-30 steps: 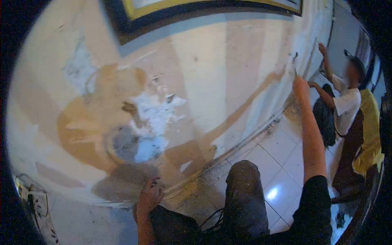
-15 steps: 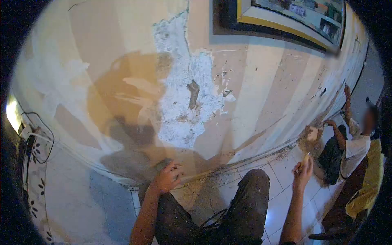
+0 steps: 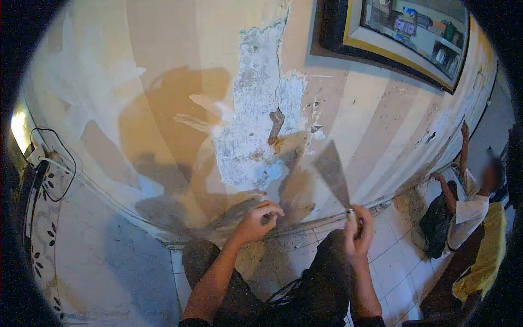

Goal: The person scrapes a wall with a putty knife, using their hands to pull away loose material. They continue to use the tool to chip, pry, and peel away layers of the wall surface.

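In my right hand (image 3: 359, 231) is a putty knife (image 3: 333, 173), its wide triangular blade pointing up and left, close in front of the wall. The fingers wrap its pale handle. My left hand (image 3: 259, 222) is closed, palm turned inward, above my left knee. Behind its fingers shows a flat, dark grey plate (image 3: 233, 211) with a whitish smear along its upper edge; the grip on it is partly hidden. Facing me, the striped wall (image 3: 169, 114) has a large bare white patch (image 3: 259, 98) of peeled paint, with a grey-brown hole (image 3: 277, 124) in it.
A framed glass picture (image 3: 400, 57) hangs at upper right. Another person (image 3: 471, 215) crouches at right, one hand raised to the wall, beside yellow cloth (image 3: 485, 253). A black cable (image 3: 71, 158) loops at left. Loose debris (image 3: 411, 201) lies along the wall's foot.
My right hand has swung left and turned, bringing the putty knife blade upright before the wall. My left hand has moved right and slightly up. The view has shifted a little left.
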Action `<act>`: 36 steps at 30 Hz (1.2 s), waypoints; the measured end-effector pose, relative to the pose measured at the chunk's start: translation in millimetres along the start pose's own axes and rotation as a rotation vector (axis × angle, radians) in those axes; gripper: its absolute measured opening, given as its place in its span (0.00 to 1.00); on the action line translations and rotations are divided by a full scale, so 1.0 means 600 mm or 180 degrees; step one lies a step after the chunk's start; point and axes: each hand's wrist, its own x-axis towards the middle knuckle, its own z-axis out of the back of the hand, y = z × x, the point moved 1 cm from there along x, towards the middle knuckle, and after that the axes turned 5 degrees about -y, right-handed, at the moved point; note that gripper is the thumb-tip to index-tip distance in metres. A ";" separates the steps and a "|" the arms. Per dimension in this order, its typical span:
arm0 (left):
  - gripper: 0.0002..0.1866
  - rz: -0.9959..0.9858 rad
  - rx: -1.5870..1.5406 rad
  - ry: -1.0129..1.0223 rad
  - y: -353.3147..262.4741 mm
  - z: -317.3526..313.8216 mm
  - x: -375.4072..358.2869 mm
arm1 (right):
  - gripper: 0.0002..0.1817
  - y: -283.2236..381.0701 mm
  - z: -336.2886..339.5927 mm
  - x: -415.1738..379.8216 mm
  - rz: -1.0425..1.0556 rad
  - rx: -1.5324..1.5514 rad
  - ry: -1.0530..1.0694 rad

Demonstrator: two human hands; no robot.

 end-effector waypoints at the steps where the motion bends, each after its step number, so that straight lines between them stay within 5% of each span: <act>1: 0.11 -0.0021 -0.0004 -0.0001 -0.012 0.004 0.011 | 0.19 0.030 -0.014 0.026 0.0375 -0.0224 0.0433; 7: 0.18 -0.0526 -0.1722 -0.0017 -0.127 0.050 0.104 | 0.31 0.092 -0.126 0.087 0.0997 -0.0419 0.0968; 10: 0.20 -0.0013 -0.2625 -0.0502 -0.134 0.055 0.126 | 0.35 0.122 -0.166 0.100 0.1088 -0.0518 0.0953; 18: 0.15 -0.0324 -0.0747 -0.0627 -0.222 0.094 0.143 | 0.31 0.135 -0.199 0.085 0.0834 -0.0163 0.0823; 36: 0.09 -0.0010 -0.0820 -0.1634 -0.245 0.091 0.162 | 0.26 0.150 -0.228 0.105 0.0737 0.0107 0.0706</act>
